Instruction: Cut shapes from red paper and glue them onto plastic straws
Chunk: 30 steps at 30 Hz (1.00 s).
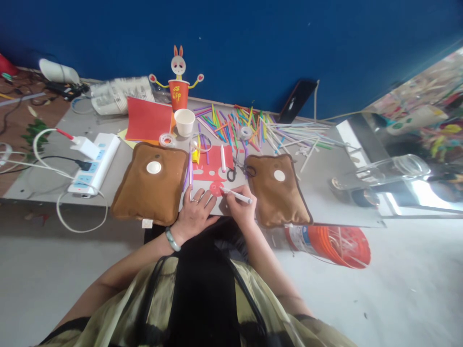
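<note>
My right hand (241, 207) is closed round a white marker (237, 194), whose tip points left onto a small red paper piece (216, 188) near the table's front edge. Beside it, my left hand (195, 212) lies with its fingers spread at the edge of the table, a ring on one finger. Behind the hands are red paper (208, 174) with pieces cut out, a second marker (223, 158) lying on red paper, and black-handled scissors (231, 173). A yellow item (196, 156) and purple sticks stand out to the left of the paper.
Brown cushion-like pouches flank the work area, one left (149, 185), one right (278, 190). Behind are a white cup (184, 122), a red cup with a rabbit figure (179, 95) and many coloured sticks (231, 126). A power strip (94, 166) lies left, a glass bottle (383, 172) right.
</note>
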Each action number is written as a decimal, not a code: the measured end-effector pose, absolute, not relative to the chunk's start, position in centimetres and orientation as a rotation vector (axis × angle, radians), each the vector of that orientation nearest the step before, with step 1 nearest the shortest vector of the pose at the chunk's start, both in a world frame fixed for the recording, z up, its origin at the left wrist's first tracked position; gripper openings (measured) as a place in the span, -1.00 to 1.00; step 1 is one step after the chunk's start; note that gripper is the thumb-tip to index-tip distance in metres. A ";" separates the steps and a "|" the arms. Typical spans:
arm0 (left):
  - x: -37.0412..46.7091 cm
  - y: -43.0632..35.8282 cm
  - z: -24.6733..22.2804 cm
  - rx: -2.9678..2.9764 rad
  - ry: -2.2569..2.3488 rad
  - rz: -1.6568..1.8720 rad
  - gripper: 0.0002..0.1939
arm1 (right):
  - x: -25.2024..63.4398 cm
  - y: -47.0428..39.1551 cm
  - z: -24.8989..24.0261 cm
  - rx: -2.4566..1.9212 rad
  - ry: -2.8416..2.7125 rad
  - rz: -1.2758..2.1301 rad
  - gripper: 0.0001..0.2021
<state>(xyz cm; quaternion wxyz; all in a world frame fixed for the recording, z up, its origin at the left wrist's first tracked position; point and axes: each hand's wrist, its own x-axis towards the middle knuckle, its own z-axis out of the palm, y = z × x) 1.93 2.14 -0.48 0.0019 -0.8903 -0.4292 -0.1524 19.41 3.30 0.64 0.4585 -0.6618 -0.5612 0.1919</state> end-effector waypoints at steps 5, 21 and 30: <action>1.9 2.2 -0.4 -2.796 -1.343 -0.482 -0.47 | 19.4 3.3 0.6 -1.633 -1.379 0.471 -0.87; 2.0 2.2 -0.3 -2.804 -1.345 -0.473 -0.47 | 19.5 3.2 0.5 -1.644 -1.392 0.436 -0.85; 1.9 2.2 -0.2 -2.803 -1.342 -0.470 -0.47 | 19.4 3.2 0.5 -1.636 -1.389 0.404 -0.86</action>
